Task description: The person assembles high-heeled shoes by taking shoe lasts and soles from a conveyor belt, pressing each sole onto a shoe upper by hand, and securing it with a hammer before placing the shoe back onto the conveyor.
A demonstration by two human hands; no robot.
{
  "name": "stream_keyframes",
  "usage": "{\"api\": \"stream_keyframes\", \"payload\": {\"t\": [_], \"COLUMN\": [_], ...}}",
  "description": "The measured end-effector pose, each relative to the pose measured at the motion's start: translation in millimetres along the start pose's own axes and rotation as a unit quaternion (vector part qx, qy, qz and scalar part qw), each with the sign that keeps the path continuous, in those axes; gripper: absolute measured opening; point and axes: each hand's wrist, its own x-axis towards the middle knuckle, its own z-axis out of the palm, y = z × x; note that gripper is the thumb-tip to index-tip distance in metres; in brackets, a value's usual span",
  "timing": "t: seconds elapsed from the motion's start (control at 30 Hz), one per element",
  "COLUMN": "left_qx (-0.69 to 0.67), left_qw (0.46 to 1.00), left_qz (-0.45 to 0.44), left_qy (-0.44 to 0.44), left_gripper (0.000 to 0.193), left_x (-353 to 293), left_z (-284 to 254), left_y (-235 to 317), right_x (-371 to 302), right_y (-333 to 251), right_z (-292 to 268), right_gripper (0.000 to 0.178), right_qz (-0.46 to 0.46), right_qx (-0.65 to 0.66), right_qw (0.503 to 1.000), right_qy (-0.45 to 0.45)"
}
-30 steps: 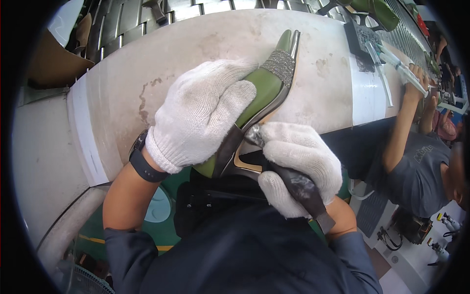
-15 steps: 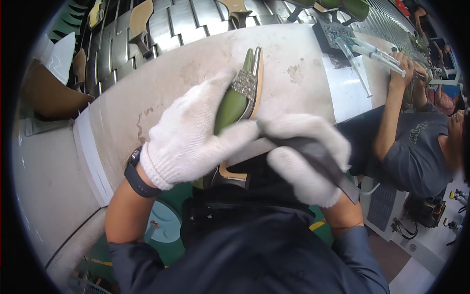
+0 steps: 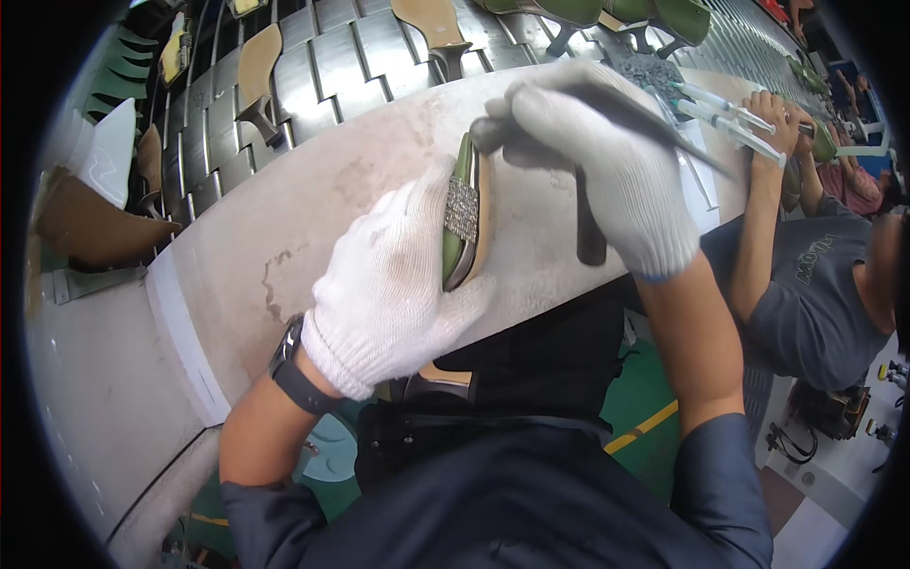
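Note:
My left hand (image 3: 384, 275), in a white knit glove, wraps round a green shoe (image 3: 456, 254) with a glittery rhinestone band (image 3: 462, 209). The shoe lies tilted on its side on the worktable, toe pointing away from me, its tan sole edge facing right. A tan-and-dark heel part shows below my left hand, near my lap. My right hand (image 3: 616, 161), also gloved, is closed on a dark hammer-headed tool (image 3: 592, 223) with two long arms. Its blunt head is at the shoe's toe; motion blur hides whether they touch.
The pale worktable (image 3: 370, 142) has brown stains. Beyond it runs a slatted metal conveyor (image 3: 341, 57) bearing tan-soled shoes (image 3: 258, 71) and green shoes. Syringes (image 3: 735, 128) lie by a dark block at right. A co-worker's hands (image 3: 773, 123) are close by. A brown curved piece (image 3: 100, 223) stands at left.
My right hand has swung up and away from my lap with the tool, bringing its head to the toe. The shoe has shifted slightly left and nearer, turning a little in my left hand.

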Motion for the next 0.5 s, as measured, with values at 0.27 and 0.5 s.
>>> {"api": "stream_keyframes", "payload": {"t": [0.27, 0.5], "left_qx": [0.127, -0.144], "left_qw": [0.989, 0.960], "left_qz": [0.000, 0.090], "left_qy": [-0.075, 0.224], "left_gripper": [0.100, 0.109], "left_x": [-12, -26], "left_z": [-8, -46], "left_y": [28, 26], "right_x": [-29, -89], "right_y": [64, 69], "right_z": [-14, -15], "right_gripper": [0.019, 0.016], "right_qz": [0.056, 0.006], "right_qx": [0.162, 0.110], "right_qw": [0.982, 0.988], "right_qy": [0.083, 0.107]}}
